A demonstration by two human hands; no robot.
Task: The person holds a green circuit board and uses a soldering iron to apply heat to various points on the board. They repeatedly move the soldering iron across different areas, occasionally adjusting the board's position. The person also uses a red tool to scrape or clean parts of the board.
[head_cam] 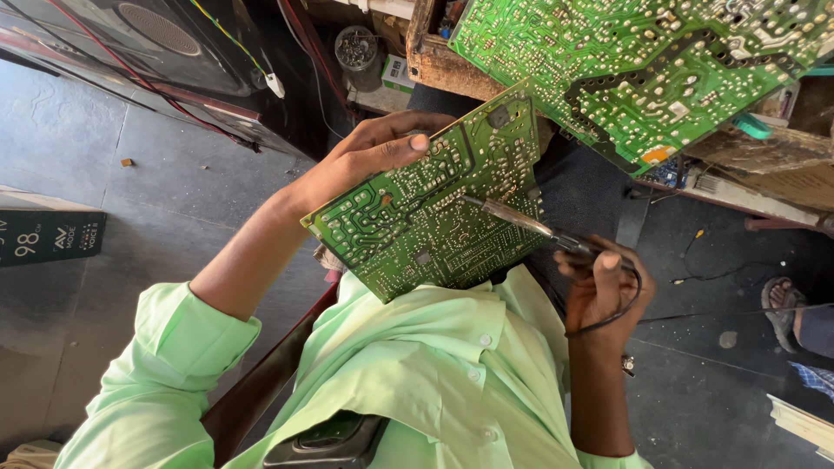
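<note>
My left hand grips the upper left edge of a green circuit board, thumb on its solder side. I hold the board tilted in front of my light green shirt. My right hand is closed around the dark handle of a soldering iron. The iron's metal tip rests on the board's solder side near the middle. Its black cord loops around my right hand.
A larger green circuit board lies on a worn wooden bench at the top right. A dark television casing with wires stands at the top left. Another person's sandalled foot is on the grey floor at the right.
</note>
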